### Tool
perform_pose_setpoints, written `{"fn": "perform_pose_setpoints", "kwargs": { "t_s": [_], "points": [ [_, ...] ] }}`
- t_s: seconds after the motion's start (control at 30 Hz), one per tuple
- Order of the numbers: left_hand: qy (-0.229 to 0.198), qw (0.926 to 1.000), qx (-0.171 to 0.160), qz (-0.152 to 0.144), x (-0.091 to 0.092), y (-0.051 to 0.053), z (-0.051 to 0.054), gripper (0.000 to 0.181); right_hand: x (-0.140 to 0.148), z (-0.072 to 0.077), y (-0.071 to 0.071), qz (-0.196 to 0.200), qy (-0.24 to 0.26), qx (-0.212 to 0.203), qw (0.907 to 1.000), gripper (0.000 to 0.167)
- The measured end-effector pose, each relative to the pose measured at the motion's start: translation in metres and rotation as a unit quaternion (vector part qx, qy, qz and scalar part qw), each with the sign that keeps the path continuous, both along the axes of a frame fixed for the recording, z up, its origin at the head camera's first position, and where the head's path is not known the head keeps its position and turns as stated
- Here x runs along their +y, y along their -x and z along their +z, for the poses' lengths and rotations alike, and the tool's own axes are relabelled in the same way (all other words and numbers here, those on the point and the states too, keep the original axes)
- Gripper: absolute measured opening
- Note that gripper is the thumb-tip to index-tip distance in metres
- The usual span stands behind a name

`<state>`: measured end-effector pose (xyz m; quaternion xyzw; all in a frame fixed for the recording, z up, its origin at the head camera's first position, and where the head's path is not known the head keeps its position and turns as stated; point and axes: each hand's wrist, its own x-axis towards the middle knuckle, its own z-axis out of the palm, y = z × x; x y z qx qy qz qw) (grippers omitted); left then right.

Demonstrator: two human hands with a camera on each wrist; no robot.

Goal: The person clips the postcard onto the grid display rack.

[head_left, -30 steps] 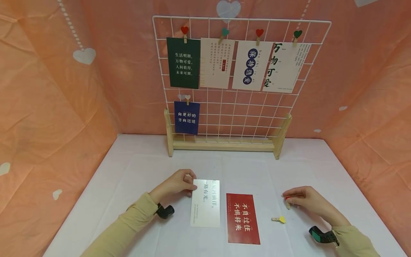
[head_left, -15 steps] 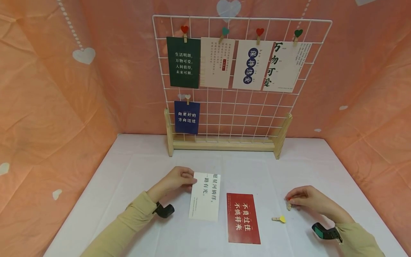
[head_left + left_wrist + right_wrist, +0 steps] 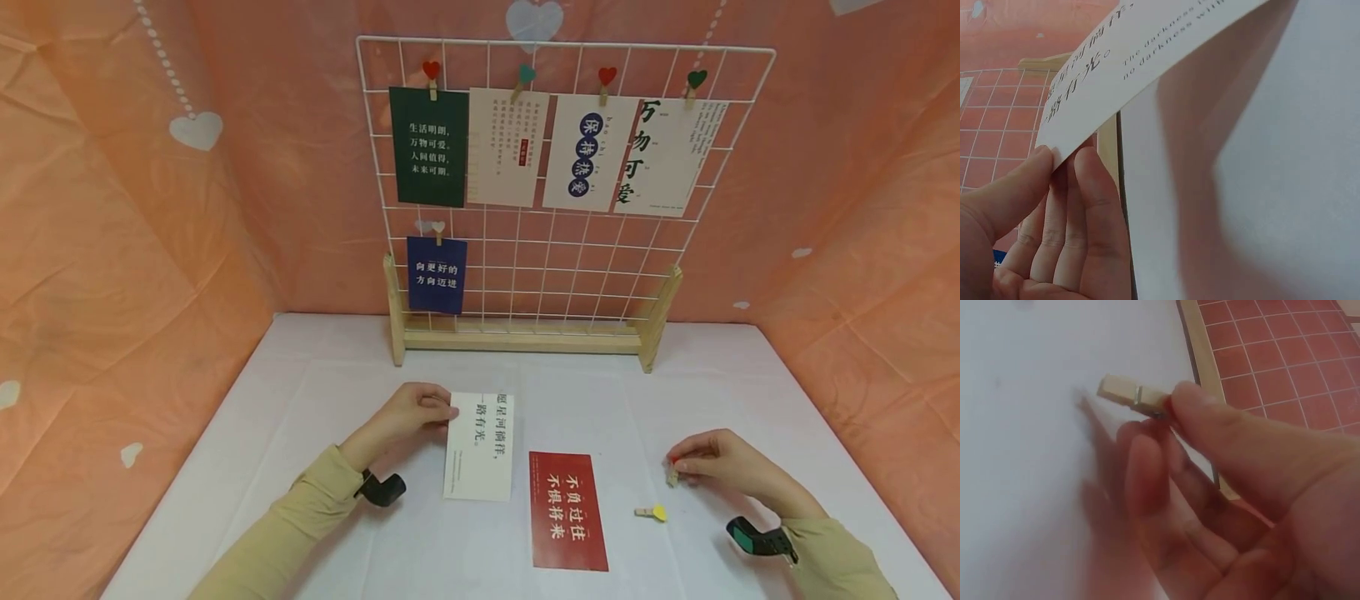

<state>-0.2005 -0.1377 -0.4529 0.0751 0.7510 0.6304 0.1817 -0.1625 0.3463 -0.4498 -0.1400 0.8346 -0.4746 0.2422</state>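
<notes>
My left hand (image 3: 408,417) pinches the upper left corner of a white postcard (image 3: 478,467) printed with dark characters. In the left wrist view this postcard (image 3: 1116,69) is lifted off the table, thumb on its face and fingers behind. At the right, my right hand (image 3: 723,467) pinches a small wooden clothespin (image 3: 672,477) with a red top between thumb and fingers. The right wrist view has the clothespin's (image 3: 1119,391) bare wooden end sticking out past the fingertips. A red postcard (image 3: 568,512) lies flat between the hands, and a clothespin with a yellow heart (image 3: 651,512) lies beside it.
Behind the hands stands a white wire grid rack (image 3: 570,250) on a wooden base (image 3: 525,342). Several postcards hang clipped along its top, and a blue postcard (image 3: 437,275) hangs lower left. Orange cloth (image 3: 135,250) walls in the white table (image 3: 330,542) at the back and sides.
The white postcard has moved away from me, toward the rack, with my left hand. My right hand has shifted slightly and keeps holding the clothespin.
</notes>
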Motion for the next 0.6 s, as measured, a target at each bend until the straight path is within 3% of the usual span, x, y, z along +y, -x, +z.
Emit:
{"fn": "perform_pose_setpoints", "kwargs": {
  "t_s": [0.6],
  "points": [
    [-0.031, 0.9993, 0.005, 0.018, -0.001, 0.000, 0.001, 0.020, -0.011, -0.003, 0.011, -0.032, -0.004, 0.005, 0.9995, 0.034]
  ]
}}
